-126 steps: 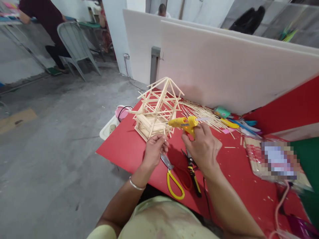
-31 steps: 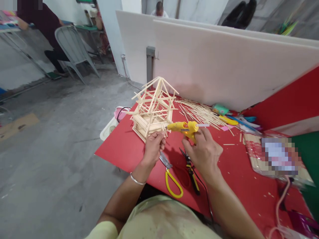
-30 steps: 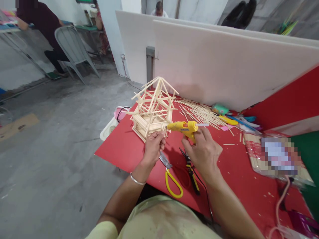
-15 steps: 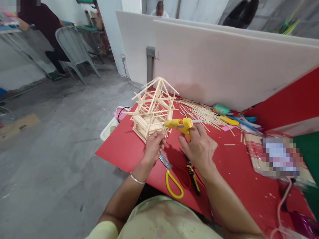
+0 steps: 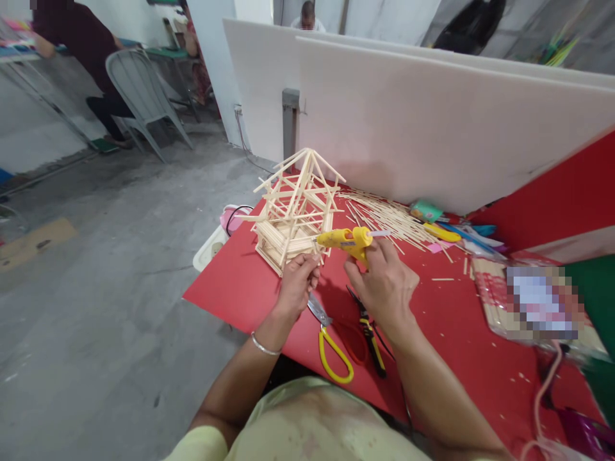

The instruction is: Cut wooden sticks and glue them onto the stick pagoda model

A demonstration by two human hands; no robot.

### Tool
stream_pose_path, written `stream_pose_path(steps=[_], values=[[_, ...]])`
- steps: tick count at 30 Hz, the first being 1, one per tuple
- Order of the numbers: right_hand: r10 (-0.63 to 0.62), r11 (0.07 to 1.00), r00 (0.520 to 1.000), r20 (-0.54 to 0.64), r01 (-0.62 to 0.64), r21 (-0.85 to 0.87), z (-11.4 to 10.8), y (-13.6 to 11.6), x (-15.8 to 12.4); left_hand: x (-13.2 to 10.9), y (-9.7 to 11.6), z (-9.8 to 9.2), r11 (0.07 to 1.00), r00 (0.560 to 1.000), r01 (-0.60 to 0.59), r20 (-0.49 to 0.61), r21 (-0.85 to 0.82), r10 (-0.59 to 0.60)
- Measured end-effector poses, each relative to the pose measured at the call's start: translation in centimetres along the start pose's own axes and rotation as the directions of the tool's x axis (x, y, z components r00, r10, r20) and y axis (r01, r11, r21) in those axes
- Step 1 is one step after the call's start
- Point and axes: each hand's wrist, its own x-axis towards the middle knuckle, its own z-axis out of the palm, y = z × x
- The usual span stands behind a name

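A yellow glue gun (image 5: 344, 238) sits in the curled fingers of the right hand (image 5: 384, 276), its handle wrapped from behind and its body clear above them. The left hand (image 5: 296, 280) has thumb and forefinger pinched narrow on a thin stick (image 5: 317, 250), mostly hidden, just below the nozzle. The gun's long axis runs nearly level across the view, nozzle pointing left, a pale glue stick (image 5: 380, 233) poking out rightward at the back. Just beyond the left hand, an open stick model (image 5: 291, 219) stands upright, peak up, on a red table (image 5: 230, 282). Scissors (image 5: 327, 324) and pliers (image 5: 371, 336) lie nearer the body, and loose sticks (image 5: 391, 219) spread behind the gun. White boards (image 5: 408, 128) stand behind the table; leftward, a person (image 5: 81, 51) sits on a chair (image 5: 137, 80) over grey floor (image 5: 120, 256)
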Motion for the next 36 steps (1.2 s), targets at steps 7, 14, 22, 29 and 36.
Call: stream_pose_path(steps=[7,14,22,29,36], values=[[0.007,1.000,1.000,0.009,-0.007,0.012,0.05,0.02,0.02,0.09,0.04,0.15,1.000,1.000,-0.006,-0.017,0.003,0.006],[0.004,1.000,1.000,0.002,-0.004,0.014,0.02,-0.01,0.07,0.39,0.02,0.18,0.996,0.999,0.049,0.002,-0.080,-0.049],[0.014,1.000,1.000,0.003,-0.014,-0.007,0.07,0.03,-0.03,0.30,0.27,0.38,0.971,0.986,0.157,0.090,-0.181,-0.143],[-0.009,1.000,1.000,-0.021,0.009,-0.014,0.17,-0.33,0.32,0.62,0.11,0.33,0.970,0.989,0.139,0.075,-0.202,-0.126],[0.000,1.000,1.000,-0.010,0.000,-0.005,0.38,-0.43,0.28,0.74,-0.08,0.23,0.972,0.989,0.138,0.079,-0.190,-0.125]])
